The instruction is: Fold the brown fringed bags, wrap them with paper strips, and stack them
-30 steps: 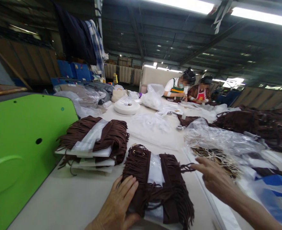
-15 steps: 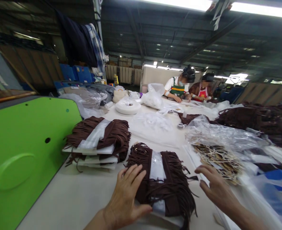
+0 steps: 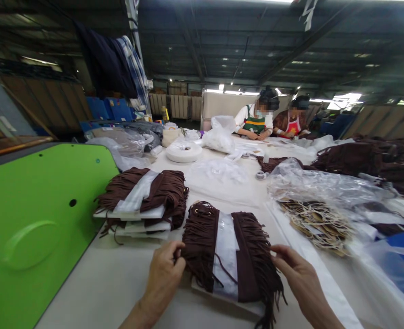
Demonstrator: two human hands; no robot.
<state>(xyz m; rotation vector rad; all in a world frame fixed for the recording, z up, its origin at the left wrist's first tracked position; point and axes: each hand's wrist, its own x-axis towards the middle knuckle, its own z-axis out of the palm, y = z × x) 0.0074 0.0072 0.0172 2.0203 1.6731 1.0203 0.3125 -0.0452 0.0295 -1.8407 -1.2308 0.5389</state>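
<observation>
In front of me lies a folded dark brown fringed piece (image 3: 248,265) with a pale strip (image 3: 226,265) down its middle and white sheeting under its near edge. At its left side, the curled fingers of my left hand (image 3: 164,274) pinch the fringe. On the opposite side my right hand (image 3: 298,272) has thumb and forefinger closed on the fringe strands. Loose strands hang past the near right corner. Close by on the left is a stack of similar brown fringed pieces (image 3: 169,187), also with pale strips and white sheets.
A green panel (image 3: 27,201) borders the left side. Tags with pale cords (image 3: 318,224) lie right, below clear plastic bags (image 3: 325,183). A white roll (image 3: 183,151) and a stuffed plastic bag (image 3: 220,135) stand farther back. Two people (image 3: 255,121) work across the table.
My left hand has gone from spread over the piece to pinching its left edge. My right hand has moved in to the right fringe. The strands across the strip are mostly swept aside.
</observation>
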